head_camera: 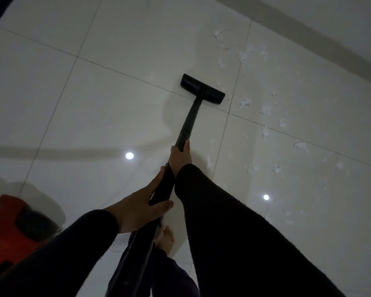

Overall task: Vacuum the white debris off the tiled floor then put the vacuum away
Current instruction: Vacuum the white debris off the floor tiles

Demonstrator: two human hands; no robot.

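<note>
Both my hands, left (144, 202) and right (180, 157), clamped wand (187, 123). Nozzle (202, 88) sat beside scraps (266, 109); fast sweep risked scattering them.

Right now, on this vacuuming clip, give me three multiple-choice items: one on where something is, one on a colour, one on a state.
1. Where does most of the white debris lie relative to the floor head?
A. To its right
B. To its left
C. Under the person's foot

2. What colour is the vacuum body at the lower left?
A. Blue
B. Red
C. White

3. How is the wand held?
A. Left hand only
B. Lying loose on the floor
C. Both hands gripping it

Answers: 1 A, the flakes scatter over the tiles to the right of the head. 2 B, its shell shows red. 3 C, the right hand grips higher up the wand and the left hand nearer the body.
</note>
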